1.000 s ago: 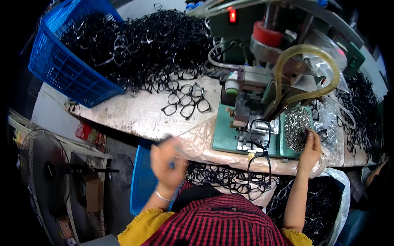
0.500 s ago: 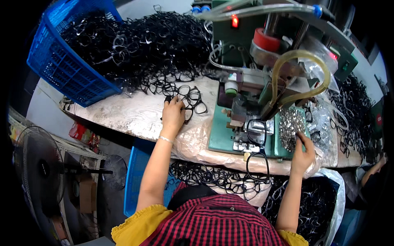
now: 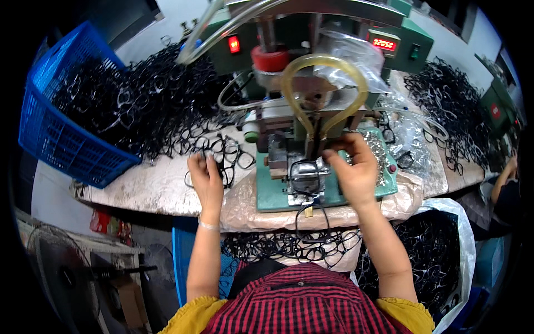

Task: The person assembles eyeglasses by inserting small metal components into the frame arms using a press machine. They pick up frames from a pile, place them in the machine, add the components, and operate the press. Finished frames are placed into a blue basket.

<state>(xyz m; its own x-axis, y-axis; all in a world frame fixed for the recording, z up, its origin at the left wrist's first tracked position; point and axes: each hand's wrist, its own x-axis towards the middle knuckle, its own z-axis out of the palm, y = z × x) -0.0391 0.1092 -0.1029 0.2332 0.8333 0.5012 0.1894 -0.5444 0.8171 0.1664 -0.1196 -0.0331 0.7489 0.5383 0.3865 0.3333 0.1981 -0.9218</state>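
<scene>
A black eyeglass frame (image 3: pixel 312 222) hangs from the metal fixture of a green bench machine (image 3: pixel 267 192); one rim lies on the fixture, the other dangles over the table edge. My right hand (image 3: pixel 357 172) is at the right of that fixture, thumb and fingers closed near the machine's tip; whatever they hold is too small or hidden. Its wrist passes in front of a tray of small shiny metal pieces (image 3: pixel 381 161). On the table to the left, my left hand (image 3: pixel 207 181) closes its bent fingers on a black eyeglass frame (image 3: pixel 188 179) beside several loose ones.
A tilted blue basket (image 3: pixel 78 158) and a large heap of black frames (image 3: pixel 150 100) fill the left back. A looped yellowish tube (image 3: pixel 325 64) rises before the machine. Below the edge are more frames (image 3: pixel 278 245) and a lined bag of frames (image 3: pixel 464 239). Another person's arm (image 3: pixel 503 178) shows far right.
The view has turned right. My right hand has gone from the tray of metal pieces to the machine's fixture. My left hand stays at the loose frames, its fingers now more bent.
</scene>
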